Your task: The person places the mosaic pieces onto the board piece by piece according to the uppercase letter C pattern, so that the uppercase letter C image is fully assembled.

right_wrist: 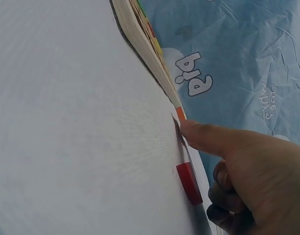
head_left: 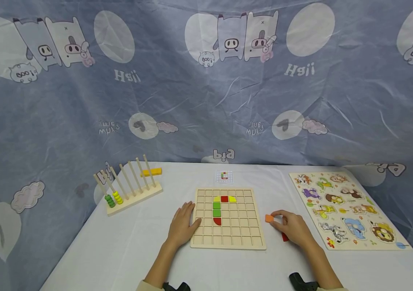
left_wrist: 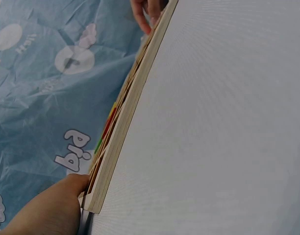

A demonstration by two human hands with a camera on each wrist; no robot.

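A wooden grid board (head_left: 243,232) lies at the middle of the table. On it are a yellow piece, a red square (head_left: 224,199), another yellow piece (head_left: 232,199), two green squares (head_left: 216,209) and a red rounded piece (head_left: 217,221). My left hand (head_left: 182,226) rests at the board's left edge, thumb over the rim. To the right of the board my right hand (head_left: 293,228) pinches an orange block (head_left: 269,218) between thumb and fingertips, close to the tabletop. Partly under that hand lies a red block (right_wrist: 189,183).
A small pattern card (head_left: 224,176) lies behind the board. At the back left stands a wooden peg rack (head_left: 137,198) with green and yellow beads, a yellow bar (head_left: 151,172) behind it. An animal puzzle board (head_left: 315,202) covers the right side of the table.
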